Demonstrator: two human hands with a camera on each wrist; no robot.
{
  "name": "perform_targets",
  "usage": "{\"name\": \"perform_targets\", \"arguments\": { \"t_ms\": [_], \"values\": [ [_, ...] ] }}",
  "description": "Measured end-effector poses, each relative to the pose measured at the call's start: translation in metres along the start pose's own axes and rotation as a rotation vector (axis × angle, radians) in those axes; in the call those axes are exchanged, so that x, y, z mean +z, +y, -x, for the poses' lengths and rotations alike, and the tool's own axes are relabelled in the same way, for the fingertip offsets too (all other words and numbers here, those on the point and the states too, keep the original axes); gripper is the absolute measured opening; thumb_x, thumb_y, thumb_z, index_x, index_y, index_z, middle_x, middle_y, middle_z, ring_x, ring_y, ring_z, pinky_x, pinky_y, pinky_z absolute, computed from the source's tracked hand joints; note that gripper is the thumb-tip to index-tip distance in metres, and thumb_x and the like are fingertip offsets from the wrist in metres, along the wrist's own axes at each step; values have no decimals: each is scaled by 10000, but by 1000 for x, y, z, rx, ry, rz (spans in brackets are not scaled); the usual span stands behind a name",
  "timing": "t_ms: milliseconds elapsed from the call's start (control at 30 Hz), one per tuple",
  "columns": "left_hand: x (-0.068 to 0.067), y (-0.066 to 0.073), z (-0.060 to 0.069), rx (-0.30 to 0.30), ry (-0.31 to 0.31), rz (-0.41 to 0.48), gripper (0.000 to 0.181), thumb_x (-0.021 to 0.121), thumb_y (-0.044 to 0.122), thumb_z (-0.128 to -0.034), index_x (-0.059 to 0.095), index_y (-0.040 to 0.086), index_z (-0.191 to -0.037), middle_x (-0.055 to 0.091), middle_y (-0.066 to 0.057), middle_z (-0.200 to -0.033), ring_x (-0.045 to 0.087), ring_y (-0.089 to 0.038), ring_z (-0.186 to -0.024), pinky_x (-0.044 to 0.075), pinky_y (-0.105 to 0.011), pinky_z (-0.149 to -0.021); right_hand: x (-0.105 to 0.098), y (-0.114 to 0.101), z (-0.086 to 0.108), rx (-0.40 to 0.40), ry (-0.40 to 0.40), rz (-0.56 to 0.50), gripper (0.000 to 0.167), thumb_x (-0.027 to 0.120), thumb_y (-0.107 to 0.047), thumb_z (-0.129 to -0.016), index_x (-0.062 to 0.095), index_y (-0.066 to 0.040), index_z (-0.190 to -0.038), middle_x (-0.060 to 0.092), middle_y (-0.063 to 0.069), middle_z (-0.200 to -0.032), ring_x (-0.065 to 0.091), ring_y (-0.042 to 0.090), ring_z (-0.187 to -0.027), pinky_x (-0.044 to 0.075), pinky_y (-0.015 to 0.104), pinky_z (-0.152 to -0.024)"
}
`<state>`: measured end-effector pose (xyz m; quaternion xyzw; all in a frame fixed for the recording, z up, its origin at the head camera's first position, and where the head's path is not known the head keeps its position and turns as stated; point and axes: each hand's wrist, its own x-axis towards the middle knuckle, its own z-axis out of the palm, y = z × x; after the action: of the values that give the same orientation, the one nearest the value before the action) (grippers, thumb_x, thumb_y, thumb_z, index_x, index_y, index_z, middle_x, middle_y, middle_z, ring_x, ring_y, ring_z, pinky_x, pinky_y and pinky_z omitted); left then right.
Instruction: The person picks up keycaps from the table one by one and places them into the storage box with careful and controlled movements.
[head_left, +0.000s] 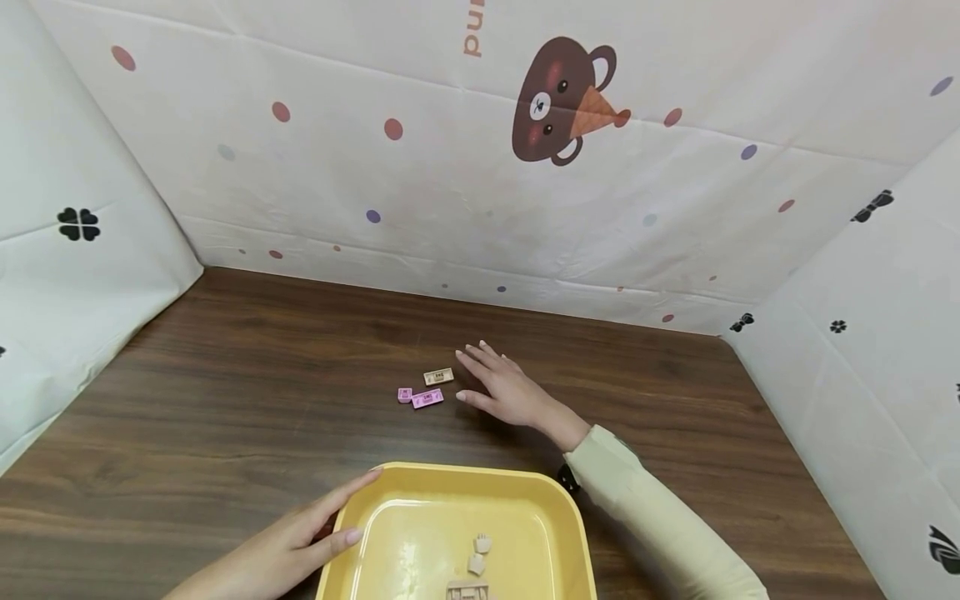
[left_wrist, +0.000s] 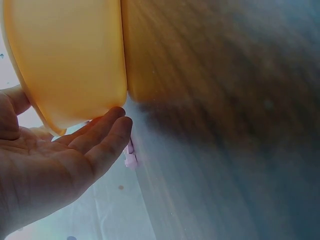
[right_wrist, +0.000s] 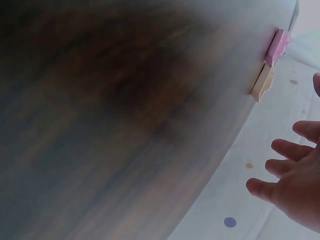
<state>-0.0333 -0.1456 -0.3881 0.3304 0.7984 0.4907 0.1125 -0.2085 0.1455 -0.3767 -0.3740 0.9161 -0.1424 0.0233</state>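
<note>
My left hand (head_left: 285, 542) holds the left side of a yellow tray (head_left: 480, 473), thumb over the rim and fingers along the outer wall. In the left wrist view those fingers (left_wrist: 107, 135) lie against the tray's outside. My right hand (head_left: 510, 392) is spread over the table, holding nothing. Just left of its fingertips lies a beige rectangular block (head_left: 438, 377) with a raised pattern. Nearer to me are a pink rectangular block (head_left: 427, 398) and a small pink cube (head_left: 405, 395), side by side. The right wrist view shows the right hand's fingers (right_wrist: 290, 150) apart from the blocks.
Inside the tray sit two small beige pieces (head_left: 480, 543) and a larger beige block (head_left: 467, 590), cut off by the lower frame edge. Patterned white sheets (head_left: 420, 183) border the dark wooden table (head_left: 247, 400) at the back and both sides. A small black object (head_left: 567, 477) shows beside the right sleeve.
</note>
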Motion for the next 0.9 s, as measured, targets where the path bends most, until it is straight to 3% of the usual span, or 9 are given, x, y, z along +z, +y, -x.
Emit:
{"name": "perform_targets", "arguments": {
  "t_ms": [167, 367, 567, 733, 900],
  "values": [
    [0, 0, 0, 1, -3, 15, 541, 468, 144, -958, 239, 115, -1447, 436, -183, -1344, 503, -46, -1082, 422, -188, -851, 1, 2, -5, 7, 1, -61, 618, 520, -373, -921, 332, -40, -1405, 333, 186, -1423, 207, 366, -1337, 249, 520, -1026],
    [0, -1, 0, 25, 19, -15, 539, 479, 132, -952, 255, 107, -1441, 409, -124, -1384, 486, -45, -1109, 412, -185, -865, 1, 3, -11, 57, -25, -164, 622, 501, -384, -929, 298, -69, -1425, 314, 139, -1446, 194, 328, -1350, 209, 442, -1067],
    [2, -3, 0, 55, 30, -23, 542, 484, 108, -946, 258, 92, -1438, 409, -98, -1390, 489, -54, -1112, 402, -179, -877, 3, 7, -18, 72, 12, -248, 587, 523, -323, -930, 333, -31, -1402, 366, 152, -1412, 326, 272, -1299, 269, 405, -1047],
    [2, -4, 0, 63, 19, 13, 545, 480, 92, -946, 249, 78, -1439, 448, -141, -1346, 511, -54, -1075, 413, -180, -860, 5, 13, -23, 138, 27, -390, 539, 541, -280, -924, 389, -26, -1374, 480, 152, -1321, 482, 250, -1163, 380, 392, -960],
    [2, -4, -1, 72, 21, 8, 545, 480, 84, -945, 249, 74, -1438, 461, -146, -1332, 520, -56, -1063, 418, -186, -856, 7, 18, -30, 231, -17, -558, 499, 536, -256, -930, 418, -23, -1356, 543, 124, -1261, 565, 192, -907, 479, 287, -728]
  ]
}}
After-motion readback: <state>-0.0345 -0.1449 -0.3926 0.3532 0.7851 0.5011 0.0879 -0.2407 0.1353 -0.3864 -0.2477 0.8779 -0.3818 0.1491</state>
